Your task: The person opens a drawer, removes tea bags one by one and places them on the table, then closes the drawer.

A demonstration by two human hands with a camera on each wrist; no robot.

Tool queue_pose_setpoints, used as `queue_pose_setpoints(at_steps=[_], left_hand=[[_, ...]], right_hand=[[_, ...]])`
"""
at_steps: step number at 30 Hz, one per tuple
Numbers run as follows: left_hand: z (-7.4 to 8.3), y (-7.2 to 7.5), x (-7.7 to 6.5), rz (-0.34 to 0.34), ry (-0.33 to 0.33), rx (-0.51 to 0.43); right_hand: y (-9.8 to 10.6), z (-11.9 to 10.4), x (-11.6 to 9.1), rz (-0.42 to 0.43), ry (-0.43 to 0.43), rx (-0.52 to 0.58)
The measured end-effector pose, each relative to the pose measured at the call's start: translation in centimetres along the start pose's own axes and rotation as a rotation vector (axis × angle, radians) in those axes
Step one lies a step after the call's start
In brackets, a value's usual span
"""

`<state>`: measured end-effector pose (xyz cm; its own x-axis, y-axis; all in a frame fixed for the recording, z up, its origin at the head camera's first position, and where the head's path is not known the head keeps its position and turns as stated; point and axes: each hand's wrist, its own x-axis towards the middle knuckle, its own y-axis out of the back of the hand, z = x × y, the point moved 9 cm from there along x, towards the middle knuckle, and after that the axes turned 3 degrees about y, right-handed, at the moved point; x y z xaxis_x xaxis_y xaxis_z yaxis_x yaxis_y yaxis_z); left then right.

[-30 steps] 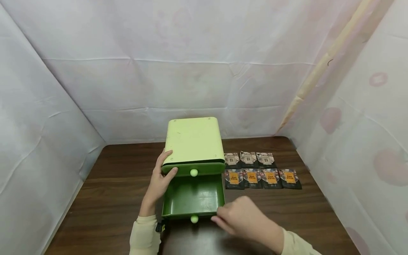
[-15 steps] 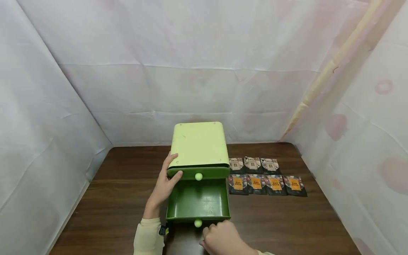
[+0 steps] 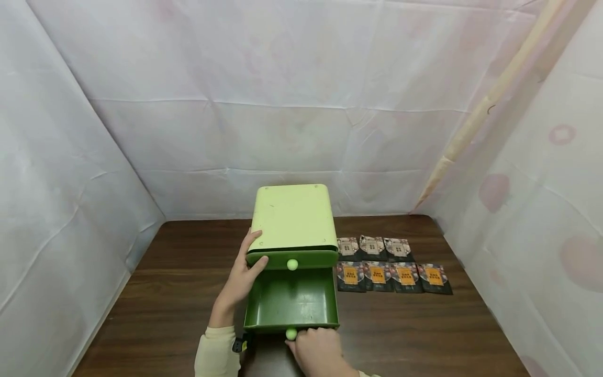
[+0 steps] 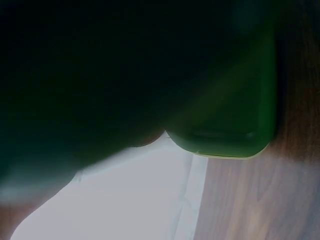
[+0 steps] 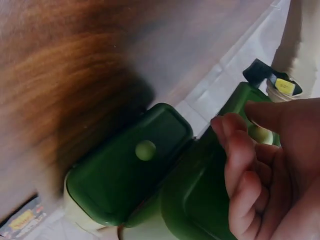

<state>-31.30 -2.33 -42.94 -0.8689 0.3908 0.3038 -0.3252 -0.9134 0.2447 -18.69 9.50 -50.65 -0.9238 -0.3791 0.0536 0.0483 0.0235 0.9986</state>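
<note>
A light green two-drawer box (image 3: 296,217) stands on the table. Its upper drawer (image 3: 313,259) is closed, while the lower drawer (image 3: 292,306) is pulled out with nothing visible inside. My left hand (image 3: 239,277) grips the box's left side, fingers along the side and top edge, thumb on the upper drawer's front. At the lower drawer's front, my right hand (image 3: 320,350) has curled fingers around the round green knob (image 5: 261,134), which shows between thumb and index finger. The left wrist view is mostly dark, filled by the box's green underside or front.
Right of the box lie two rows of flat sachets, the back row with pale labels (image 3: 372,247) and the front row with orange labels (image 3: 378,276). White sheeting (image 3: 282,136) walls in the dark wooden table (image 3: 400,335). A black wrist strap (image 5: 260,72) is on the left wrist.
My right hand has moved left from the lower drawer's right front corner to its knob. The left hand keeps its hold; the box and sachets stay put as the head view shifts slightly.
</note>
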Motion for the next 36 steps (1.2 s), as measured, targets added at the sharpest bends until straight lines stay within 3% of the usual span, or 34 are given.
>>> queue_pose_setpoints(at_steps=[11, 24, 31, 36], left_hand=[[-0.1, 0.1, -0.1, -0.003, 0.004, -0.016], [-0.1, 0.0, -0.1, -0.010, 0.009, -0.024], [0.0, 0.3, 0.1, 0.019, 0.035, 0.018], [0.3, 0.3, 0.1, 0.027, 0.015, 0.055]], right_hand=[[0.3, -0.5, 0.1, 0.161, 0.004, -0.006], [1.3, 0.7, 1.0, 0.221, -0.044, 0.024], [2.1, 1.1, 1.8, 0.311, -0.077, -0.051], [2.2, 1.6, 2.7, 0.332, -0.103, -0.080]])
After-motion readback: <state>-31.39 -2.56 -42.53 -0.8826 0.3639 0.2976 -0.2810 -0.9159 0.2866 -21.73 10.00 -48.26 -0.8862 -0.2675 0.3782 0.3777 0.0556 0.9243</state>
